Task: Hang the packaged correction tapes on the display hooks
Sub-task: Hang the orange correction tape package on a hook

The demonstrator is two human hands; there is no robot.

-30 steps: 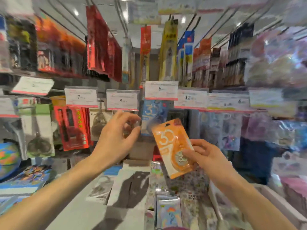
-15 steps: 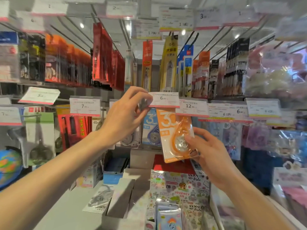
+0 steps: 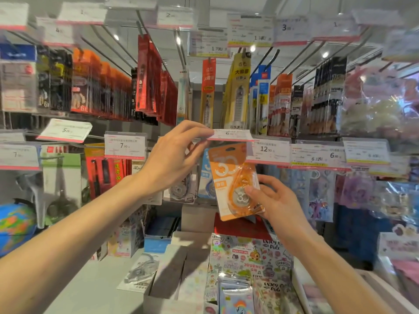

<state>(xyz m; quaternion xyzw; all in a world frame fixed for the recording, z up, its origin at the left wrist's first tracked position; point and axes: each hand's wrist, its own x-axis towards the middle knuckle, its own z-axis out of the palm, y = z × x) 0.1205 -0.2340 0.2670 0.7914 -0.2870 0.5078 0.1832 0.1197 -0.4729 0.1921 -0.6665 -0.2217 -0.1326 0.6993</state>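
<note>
My right hand (image 3: pixel 271 200) pinches the lower part of an orange packaged correction tape (image 3: pixel 231 177), holding it upright with its top just under a flipped-up price tag (image 3: pixel 230 134). My left hand (image 3: pixel 174 159) pinches the left edge of that tag and holds it lifted to nearly level. The hook behind the tag is hidden. Behind the orange pack hang a blue packaged correction tape (image 3: pixel 206 177) and a grey one (image 3: pixel 181 191) on neighbouring hooks.
Price tags (image 3: pixel 269 150) line the hook row at hand height. Rows of hanging stationery (image 3: pixel 238 94) fill the upper hooks. Below stand sticker packs (image 3: pixel 249 257) in open boxes, a loose tape pack (image 3: pixel 140 270) on the shelf and a globe (image 3: pixel 15 225) at far left.
The orange pack has gone up from chest height to just under the price tag. My left hand rose too, took the tag's edge and flipped it up.
</note>
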